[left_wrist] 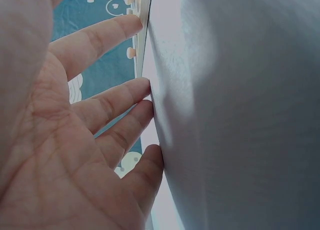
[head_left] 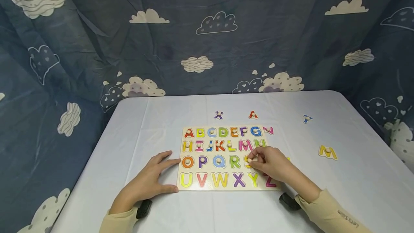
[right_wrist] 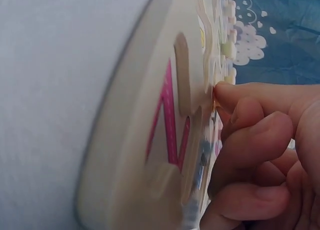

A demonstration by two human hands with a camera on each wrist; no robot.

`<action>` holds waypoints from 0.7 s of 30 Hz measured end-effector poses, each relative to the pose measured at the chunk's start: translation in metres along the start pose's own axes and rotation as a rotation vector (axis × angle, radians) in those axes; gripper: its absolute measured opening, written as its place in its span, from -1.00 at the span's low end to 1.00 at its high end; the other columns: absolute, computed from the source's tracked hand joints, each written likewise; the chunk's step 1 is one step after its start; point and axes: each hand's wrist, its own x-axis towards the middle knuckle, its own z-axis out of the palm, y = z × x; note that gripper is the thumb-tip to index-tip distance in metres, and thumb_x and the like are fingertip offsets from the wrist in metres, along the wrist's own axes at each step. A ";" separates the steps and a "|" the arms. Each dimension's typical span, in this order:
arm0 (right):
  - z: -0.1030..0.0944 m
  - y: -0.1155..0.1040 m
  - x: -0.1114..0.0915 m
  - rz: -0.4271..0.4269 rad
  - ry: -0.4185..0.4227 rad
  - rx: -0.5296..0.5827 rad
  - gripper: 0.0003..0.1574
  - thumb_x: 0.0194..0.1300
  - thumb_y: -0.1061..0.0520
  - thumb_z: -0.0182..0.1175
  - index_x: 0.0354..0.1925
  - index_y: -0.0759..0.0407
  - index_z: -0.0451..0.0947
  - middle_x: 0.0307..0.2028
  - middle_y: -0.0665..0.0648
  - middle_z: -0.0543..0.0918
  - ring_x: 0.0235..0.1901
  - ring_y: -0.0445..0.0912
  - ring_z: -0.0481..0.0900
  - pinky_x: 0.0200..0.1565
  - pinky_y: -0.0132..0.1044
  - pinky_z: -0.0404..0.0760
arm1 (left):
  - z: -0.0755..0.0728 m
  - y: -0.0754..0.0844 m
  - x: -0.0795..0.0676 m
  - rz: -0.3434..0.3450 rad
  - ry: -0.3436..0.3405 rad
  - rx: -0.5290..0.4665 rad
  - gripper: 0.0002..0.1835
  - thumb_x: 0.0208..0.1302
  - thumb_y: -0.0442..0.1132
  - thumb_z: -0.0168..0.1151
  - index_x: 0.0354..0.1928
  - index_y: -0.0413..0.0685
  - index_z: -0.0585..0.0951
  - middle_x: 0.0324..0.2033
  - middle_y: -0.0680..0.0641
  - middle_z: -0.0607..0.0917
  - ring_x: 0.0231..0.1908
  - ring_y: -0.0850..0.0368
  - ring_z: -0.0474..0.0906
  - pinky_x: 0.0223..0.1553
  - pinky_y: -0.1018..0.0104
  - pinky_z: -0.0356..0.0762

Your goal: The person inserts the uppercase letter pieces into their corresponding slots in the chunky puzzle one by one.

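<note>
A wooden alphabet puzzle board point(head_left: 211, 187) lies flat on the white table, many of its letter pieces seated with round knobs. My left hand point(head_left: 145, 181) has its fingers spread, the fingertips and thumb touching the board's left edge. In the left wrist view the left palm point(left_wrist: 65, 140) is bare. At the third row's right, my right hand point(head_left: 271, 163) pinches the yellow letter S piece point(head_left: 247, 162) at its slot; the fingers partly cover it. Seen close up, the right hand point(right_wrist: 260, 145) has thumb and finger together at the board's face, with other fingers curled.
Loose letter pieces lie around the board: purple X point(head_left: 218, 115), red A point(head_left: 253, 115), pink N point(head_left: 268, 130) by the top-right corner, blue T point(head_left: 307, 118) and yellow M point(head_left: 327, 152). A yellow bit point(head_left: 289, 158) shows behind the right wrist. A cloud-patterned curtain point(head_left: 174, 46) hangs behind.
</note>
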 end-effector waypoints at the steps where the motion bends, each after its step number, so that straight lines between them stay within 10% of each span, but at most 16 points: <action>1: 0.001 0.000 0.000 0.011 0.003 0.005 -0.85 0.38 0.09 0.46 -0.18 0.11 0.69 -0.61 -0.05 0.42 -0.62 -0.20 0.36 -0.56 -0.39 0.26 | 0.000 0.000 0.000 -0.003 0.000 0.002 -0.08 0.00 0.14 0.72 0.46 0.23 0.59 0.60 -0.19 0.34 0.58 -0.30 0.25 0.49 -0.32 0.36; 11: -0.015 0.002 0.010 0.063 0.012 0.055 -0.73 0.37 0.05 0.46 -0.04 0.14 0.73 -0.59 0.00 0.49 -0.62 -0.13 0.39 -0.60 -0.38 0.27 | -0.001 0.000 0.000 -0.006 0.002 0.004 -0.08 -0.01 0.15 0.72 0.47 0.23 0.59 0.60 -0.19 0.34 0.58 -0.30 0.26 0.48 -0.34 0.37; 21: -0.085 0.063 0.042 0.248 0.186 0.066 -0.47 0.48 -0.12 0.36 0.14 0.26 0.65 -0.51 0.03 0.55 -0.47 -0.07 0.46 -0.44 -0.27 0.38 | 0.001 0.000 0.001 -0.011 -0.003 -0.005 -0.08 -0.01 0.14 0.72 0.46 0.24 0.59 0.60 -0.17 0.34 0.59 -0.29 0.25 0.49 -0.33 0.36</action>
